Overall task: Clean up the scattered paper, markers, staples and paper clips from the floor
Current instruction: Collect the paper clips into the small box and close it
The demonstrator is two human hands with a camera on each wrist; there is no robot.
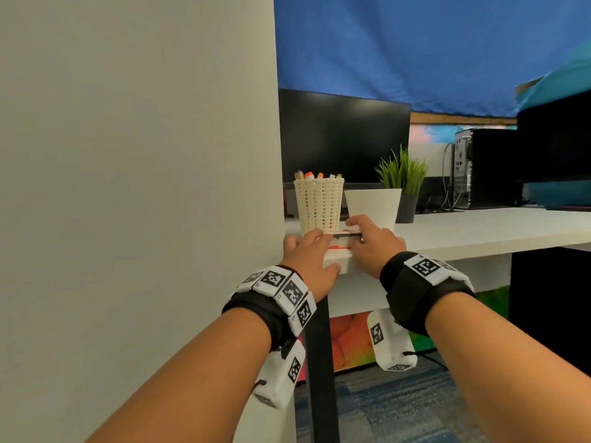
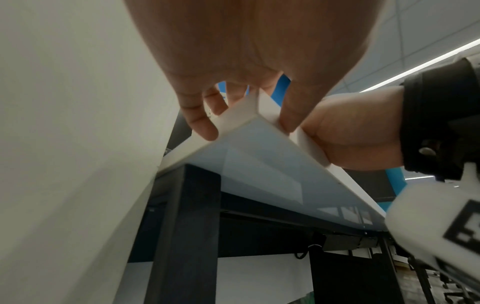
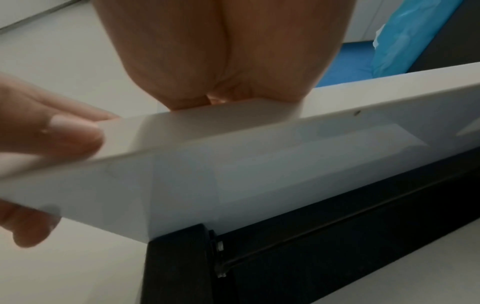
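At the near left corner of the white desk [image 1: 479,231], a small flat white and red box [image 1: 341,233] lies between my hands in the head view. My right hand [image 1: 374,243] curls its fingers over the box's right end. My left hand [image 1: 308,251] reaches over the corner with straight fingers touching the box's left end, and its thumb rests on the desk's front edge. A white mesh cup [image 1: 319,204] just behind holds several markers [image 1: 308,175]. Both wrist views look up at the desk's underside [image 2: 259,164] [image 3: 259,164], so the box is hidden there.
A white wall [image 1: 137,187] stands close on the left. Behind the cup are a white plant pot [image 1: 374,204], a dark monitor [image 1: 343,135] and a computer tower [image 1: 463,167]. A black desk leg [image 1: 319,362] drops below the corner to blue carpet [image 1: 399,407].
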